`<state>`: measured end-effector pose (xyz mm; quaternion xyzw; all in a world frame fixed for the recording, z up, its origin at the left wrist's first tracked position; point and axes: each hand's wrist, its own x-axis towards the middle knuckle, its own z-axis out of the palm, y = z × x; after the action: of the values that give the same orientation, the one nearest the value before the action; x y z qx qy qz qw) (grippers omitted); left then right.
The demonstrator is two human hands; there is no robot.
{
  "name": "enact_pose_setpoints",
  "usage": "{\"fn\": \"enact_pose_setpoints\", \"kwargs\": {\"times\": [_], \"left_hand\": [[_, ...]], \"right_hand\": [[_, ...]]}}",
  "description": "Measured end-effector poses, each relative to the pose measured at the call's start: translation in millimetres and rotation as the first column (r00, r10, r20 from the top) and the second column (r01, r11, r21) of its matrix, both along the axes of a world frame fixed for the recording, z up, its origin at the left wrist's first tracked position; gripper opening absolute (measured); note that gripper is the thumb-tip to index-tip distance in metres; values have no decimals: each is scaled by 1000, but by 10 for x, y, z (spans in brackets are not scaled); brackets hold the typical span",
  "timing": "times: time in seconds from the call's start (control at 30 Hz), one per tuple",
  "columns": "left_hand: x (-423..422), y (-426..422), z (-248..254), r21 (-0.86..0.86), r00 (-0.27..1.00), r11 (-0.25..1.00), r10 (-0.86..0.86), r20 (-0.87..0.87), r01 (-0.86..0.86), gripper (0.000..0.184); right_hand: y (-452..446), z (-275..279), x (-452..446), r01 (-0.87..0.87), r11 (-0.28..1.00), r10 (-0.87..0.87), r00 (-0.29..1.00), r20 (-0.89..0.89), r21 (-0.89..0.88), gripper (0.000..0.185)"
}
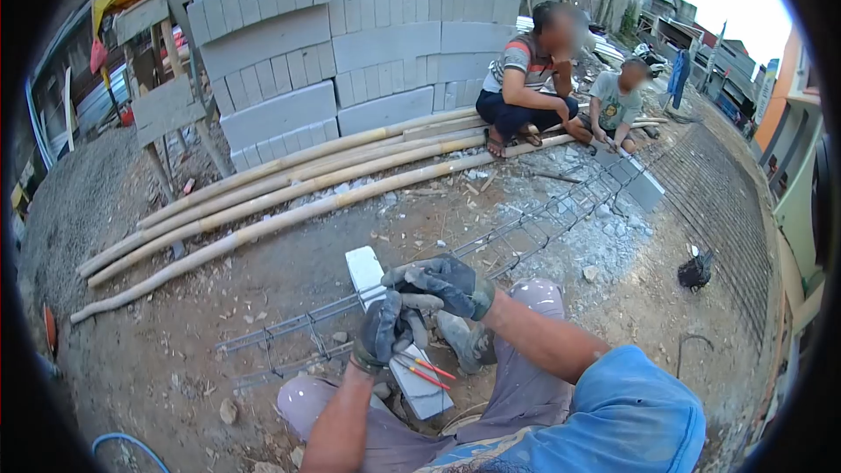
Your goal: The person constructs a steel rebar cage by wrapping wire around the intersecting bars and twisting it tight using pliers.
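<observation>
My left hand (384,329) and my right hand (445,285), both in dark grey work gloves, meet above a rebar cage (308,319). Their fingers are curled and pinched together, around something too small or hidden to make out. Beneath them a pale lightweight block (363,266) lies on the ground and props up the cage. A tool with two thin red handles (427,371) rests on the block's near end, just below my left hand; its head is hard to see. The cage runs from the lower left toward the upper right, with wire stirrups around its long bars.
Long bamboo poles (289,223) lie beyond the cage, before a tall stack of grey blocks (385,39). Two people (530,79) squat at the far end, near another block (641,182). Steel mesh (714,201) lies at right; a black bundle (695,271) sits beside it.
</observation>
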<state>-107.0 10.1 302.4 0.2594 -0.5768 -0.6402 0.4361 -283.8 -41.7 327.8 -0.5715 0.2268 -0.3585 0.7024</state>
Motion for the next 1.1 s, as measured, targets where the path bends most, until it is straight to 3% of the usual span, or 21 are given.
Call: {"fn": "enact_pose_setpoints", "kwargs": {"times": [0.07,0.1,0.13,0.2,0.23,0.37,0.5,0.57,0.67,0.73,0.8,0.83,0.87,0.93,0.97,1.0,1.07,1.1], "left_hand": [[-74,-18,-142,101,970,992,-46,-238,72,64],[-87,-34,-232,164,903,970,-94,-419,177,57],[-132,-14,-290,158,908,971,-100,-408,178,57],[-258,42,-407,391,723,900,139,-677,194,49],[-218,-68,-585,209,562,860,-105,-820,465,43],[-331,-41,-674,304,586,875,30,-810,376,39],[-396,-52,-764,380,598,827,66,-799,415,37],[-475,-30,-726,439,638,834,143,-757,333,37],[-567,-68,-646,400,645,833,70,-761,381,35],[-687,-59,-541,482,674,819,166,-720,313,35],[-792,-66,-485,619,677,722,288,-677,311,35],[-868,-39,-435,680,714,706,369,-594,200,38],[-891,-74,-446,682,708,702,375,-598,204,38],[-908,-164,-490,329,651,813,-79,-755,481,40],[-956,-104,-434,406,685,818,20,-728,407,40],[-1005,-45,-375,479,713,814,119,-691,329,40],[-999,-49,-449,438,760,841,51,-648,317,40],[-1043,-34,-422,484,792,830,88,-604,277,44]], "right_hand": [[-54,42,-54,-125,981,122,992,29,152,37],[-33,55,-24,-69,988,58,995,82,137,34],[-36,59,-4,-68,989,57,994,93,127,34],[-44,49,3,-286,937,212,921,326,199,34],[-52,16,-19,-355,897,225,881,416,265,35],[-46,-113,5,-154,951,42,924,381,269,34],[30,-131,-122,-87,942,-51,917,395,324,36],[36,-129,-163,-29,947,-93,928,360,320,37],[6,-239,-221,-43,906,-157,889,430,421,36],[-23,-268,-257,7,889,-229,872,432,458,35],[-95,-332,-348,287,943,-322,915,243,168,35],[-92,-352,-413,324,944,-331,926,179,70,34],[-68,-271,-472,354,935,-349,930,115,-30,33],[-71,-188,-590,520,742,-560,828,35,-424,29],[-51,-126,-648,462,850,-475,880,7,-253,26],[-29,-116,-690,459,852,-474,881,2,-252,26],[3,-124,-739,374,917,-383,923,47,135,26],[-5,-190,-766,400,915,-401,916,-2,52,26]]}}
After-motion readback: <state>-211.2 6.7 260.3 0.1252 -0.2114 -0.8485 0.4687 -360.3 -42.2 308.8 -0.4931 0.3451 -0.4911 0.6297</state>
